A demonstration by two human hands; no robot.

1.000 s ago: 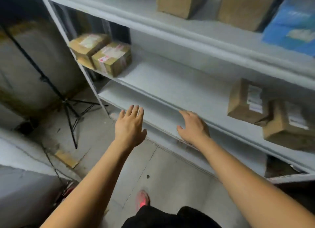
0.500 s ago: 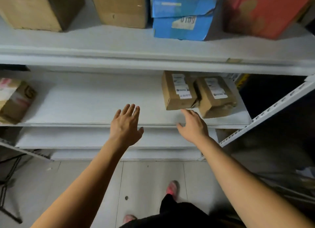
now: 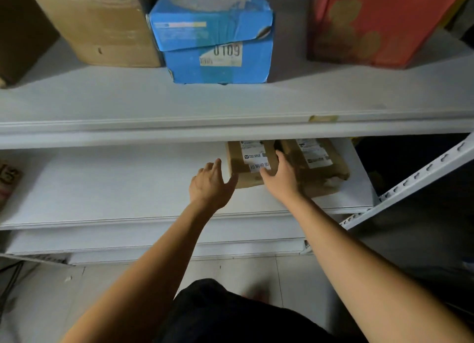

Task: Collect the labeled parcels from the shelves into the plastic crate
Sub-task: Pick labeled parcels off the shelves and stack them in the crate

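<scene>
Two brown cardboard parcels with white labels lie side by side on the middle shelf (image 3: 128, 188). The left parcel (image 3: 246, 160) has my right hand (image 3: 280, 178) laid on its right part, fingers spread over its top and into the gap beside the right parcel (image 3: 320, 163). My left hand (image 3: 211, 186) is open at the left parcel's left front corner, thumb touching its edge. Neither parcel is lifted. The plastic crate is out of view.
The upper shelf (image 3: 230, 104) holds a large brown carton (image 3: 102, 27), a blue box marked 0109 (image 3: 215, 34) and a red box (image 3: 379, 22). Another labelled parcel (image 3: 7, 181) sits at the middle shelf's far left. A slotted shelf post (image 3: 423, 178) runs on the right.
The view has swung right and closer to the shelf. Both hands have reached forward from the shelf edge onto the left parcel.
</scene>
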